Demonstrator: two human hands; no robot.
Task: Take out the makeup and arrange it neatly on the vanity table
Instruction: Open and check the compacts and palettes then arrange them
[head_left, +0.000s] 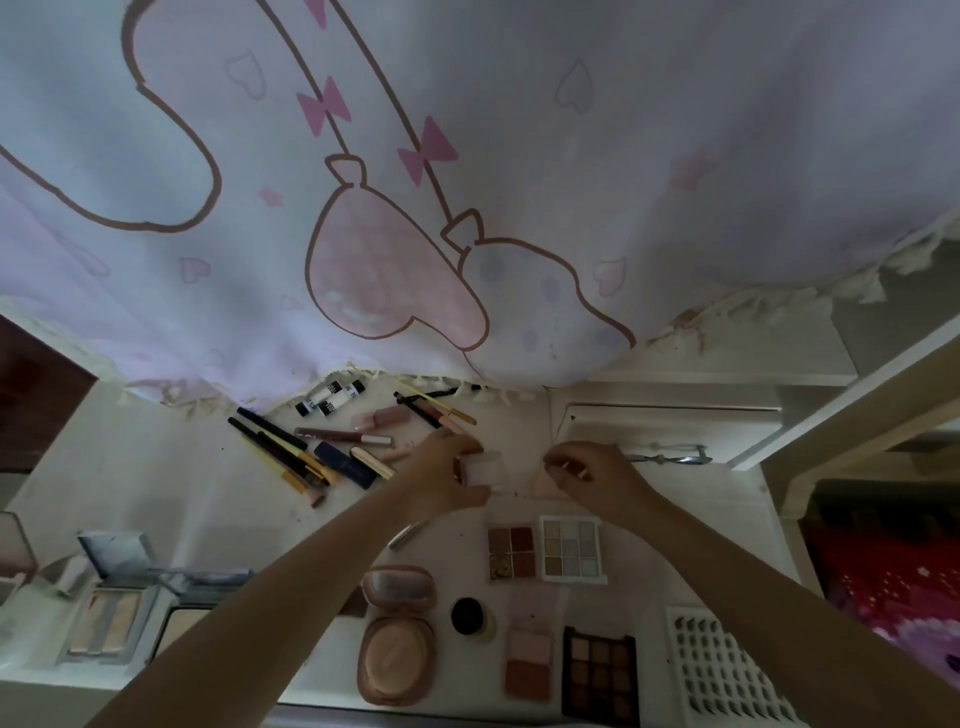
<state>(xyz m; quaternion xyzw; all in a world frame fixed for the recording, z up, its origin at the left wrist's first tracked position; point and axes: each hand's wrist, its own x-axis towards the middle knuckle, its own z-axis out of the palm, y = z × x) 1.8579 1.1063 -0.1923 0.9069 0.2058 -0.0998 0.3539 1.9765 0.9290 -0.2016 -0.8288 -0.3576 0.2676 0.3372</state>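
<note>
Left hand (448, 470) grips a small pale square compact (485, 467) just above the table (171, 483). Right hand (592, 478) pinches a thin stick (571, 469) over a pink puff (544, 486). Pencils (283, 449) lie left, eyeshadow palettes (570, 548) nearer the person.

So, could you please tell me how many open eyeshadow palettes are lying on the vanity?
3: a brown palette and a pale palette side by side below the hands, and a dark palette at the near edge. Others may be hidden.
</note>
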